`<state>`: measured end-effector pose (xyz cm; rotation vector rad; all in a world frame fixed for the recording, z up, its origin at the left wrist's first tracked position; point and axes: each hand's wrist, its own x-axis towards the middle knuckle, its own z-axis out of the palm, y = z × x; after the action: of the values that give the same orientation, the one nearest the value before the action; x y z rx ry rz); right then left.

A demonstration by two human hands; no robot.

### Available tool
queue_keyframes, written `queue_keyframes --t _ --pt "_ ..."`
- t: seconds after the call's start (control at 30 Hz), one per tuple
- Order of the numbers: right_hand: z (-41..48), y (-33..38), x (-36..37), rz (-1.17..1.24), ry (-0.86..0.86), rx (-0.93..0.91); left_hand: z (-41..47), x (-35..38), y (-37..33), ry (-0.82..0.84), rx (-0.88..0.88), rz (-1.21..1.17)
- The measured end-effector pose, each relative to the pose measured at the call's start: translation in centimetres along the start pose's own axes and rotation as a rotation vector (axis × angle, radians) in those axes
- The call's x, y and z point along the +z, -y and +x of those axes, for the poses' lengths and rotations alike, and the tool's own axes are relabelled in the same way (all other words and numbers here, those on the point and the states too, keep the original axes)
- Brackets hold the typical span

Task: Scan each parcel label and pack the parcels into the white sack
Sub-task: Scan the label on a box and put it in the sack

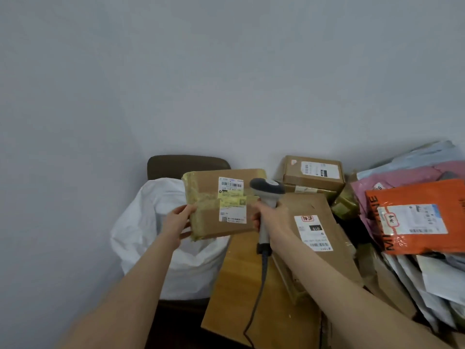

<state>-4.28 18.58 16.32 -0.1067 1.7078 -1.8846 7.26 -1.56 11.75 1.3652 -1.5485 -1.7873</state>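
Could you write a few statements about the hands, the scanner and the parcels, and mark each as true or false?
1. The left hand holds a brown box. True.
2. The right hand grips a pen. False: it grips a scanner.
3. The box lies inside the white sack. False: the hand holds it up.
4. An orange bag lies to the right of the scanner. True.

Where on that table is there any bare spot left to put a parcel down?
Only the bare wood strip of the table, between the white sack and the big flat carton; the scanner cable crosses it. To the right, the orange mailer and stacked boxes crowd everything.
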Motion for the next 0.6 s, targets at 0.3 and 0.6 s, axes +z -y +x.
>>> queue_keyframes --t 0.3,0.6 --pt "8.3 -5.4 14.2 -0.107 0.013 0.117 12.5 -11.3 0.4 -0.251 0.076 0.288" --pt "17.4 -14.1 22.9 -0.212 -0.081 0.285 26.8 -14.0 5.2 -0.099 0.061 0.756"
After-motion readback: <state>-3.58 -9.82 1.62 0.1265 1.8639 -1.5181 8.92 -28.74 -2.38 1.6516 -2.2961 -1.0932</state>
